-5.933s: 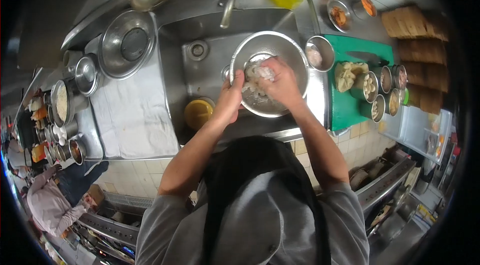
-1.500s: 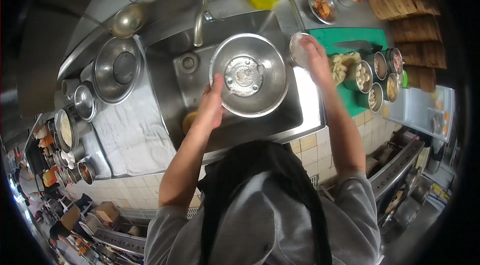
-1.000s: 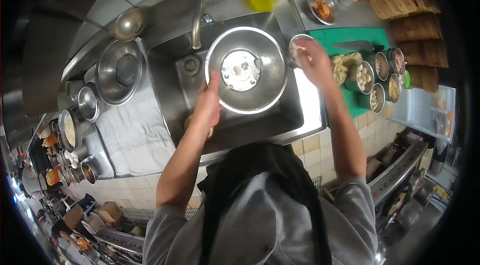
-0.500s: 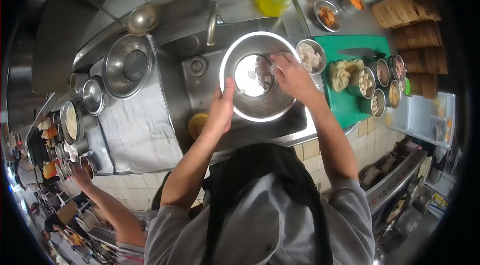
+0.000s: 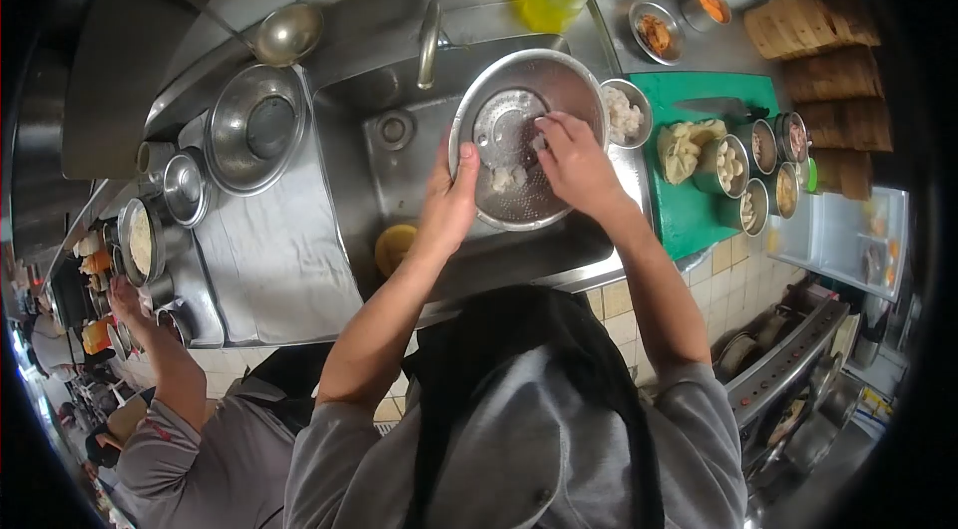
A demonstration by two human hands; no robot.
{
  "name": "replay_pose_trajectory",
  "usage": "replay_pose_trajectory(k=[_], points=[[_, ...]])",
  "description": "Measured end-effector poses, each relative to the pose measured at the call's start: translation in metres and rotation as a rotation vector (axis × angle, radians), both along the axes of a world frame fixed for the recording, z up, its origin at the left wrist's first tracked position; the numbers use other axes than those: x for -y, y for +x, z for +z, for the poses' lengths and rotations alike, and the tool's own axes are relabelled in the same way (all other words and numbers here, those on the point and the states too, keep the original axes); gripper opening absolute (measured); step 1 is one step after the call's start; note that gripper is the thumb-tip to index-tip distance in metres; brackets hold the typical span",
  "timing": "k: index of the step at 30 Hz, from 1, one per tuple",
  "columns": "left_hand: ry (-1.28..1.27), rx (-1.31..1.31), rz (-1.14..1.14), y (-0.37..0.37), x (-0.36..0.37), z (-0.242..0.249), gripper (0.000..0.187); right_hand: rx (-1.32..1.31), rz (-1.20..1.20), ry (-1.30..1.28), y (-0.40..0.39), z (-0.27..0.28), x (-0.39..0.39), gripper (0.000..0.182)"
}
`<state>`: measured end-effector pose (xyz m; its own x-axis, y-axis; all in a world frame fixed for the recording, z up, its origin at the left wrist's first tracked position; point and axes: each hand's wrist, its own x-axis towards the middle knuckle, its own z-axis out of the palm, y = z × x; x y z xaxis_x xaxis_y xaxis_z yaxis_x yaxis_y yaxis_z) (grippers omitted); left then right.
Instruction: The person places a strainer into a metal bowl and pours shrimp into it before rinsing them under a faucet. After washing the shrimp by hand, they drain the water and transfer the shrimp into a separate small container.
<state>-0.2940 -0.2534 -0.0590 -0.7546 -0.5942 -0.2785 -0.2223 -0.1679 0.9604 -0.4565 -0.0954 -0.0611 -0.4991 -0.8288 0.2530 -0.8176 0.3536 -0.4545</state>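
Note:
My left hand [image 5: 449,192] grips the near-left rim of a metal bowl [image 5: 534,208], thumb over the edge and fingers outside. The bowl is held tilted over the sink [image 5: 384,180], and small dots cover its wall. A clump of wet whitish food pieces [image 5: 507,178] lies inside, too small to name. My right hand [image 5: 577,162] reaches over the bowl's right side, fingertips pinched on a small whitish piece [image 5: 540,142]. Close by on the right stands a small metal bowl of white chunks [image 5: 624,115].
A faucet [image 5: 429,45] rises behind the sink. On the green cutting board [image 5: 699,220] are a knife [image 5: 714,108] and several metal cups. A yellow bowl [image 5: 395,245] sits in the sink. At left, a co-worker's arm [image 5: 165,359] reaches toward containers.
The bowl has tilted and shifted slightly right, and the whitish pieces inside now sit lower in it. My right hand moved slightly down. The co-worker has leaned further into view at left.

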Motion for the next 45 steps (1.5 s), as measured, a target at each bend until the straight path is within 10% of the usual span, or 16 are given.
replay_pose_trajectory(k=[7, 14, 22, 31, 45], points=[[0.091, -0.045, 0.023, -0.002, 0.004, -0.015, 0.074, 0.465, 0.065, 0.132, 0.045, -0.009, -0.001, 0.033], [0.358, 0.419, -0.018, 0.002, 0.008, -0.006, 0.091, 0.378, 0.216, 0.29, 0.063, 0.016, -0.003, 0.039], [0.744, 0.236, 0.076, 0.018, 0.026, -0.015, 0.078, 0.409, 0.404, 0.368, 0.068, 0.026, -0.021, 0.038], [0.756, 0.31, 0.052, 0.022, 0.01, -0.021, 0.063, 0.198, 0.435, 0.102, 0.065, 0.008, -0.032, 0.033], [0.575, 0.29, 0.125, -0.004, -0.036, -0.01, 0.071, 0.565, 0.465, 0.32, -0.016, 0.009, -0.046, 0.044]])
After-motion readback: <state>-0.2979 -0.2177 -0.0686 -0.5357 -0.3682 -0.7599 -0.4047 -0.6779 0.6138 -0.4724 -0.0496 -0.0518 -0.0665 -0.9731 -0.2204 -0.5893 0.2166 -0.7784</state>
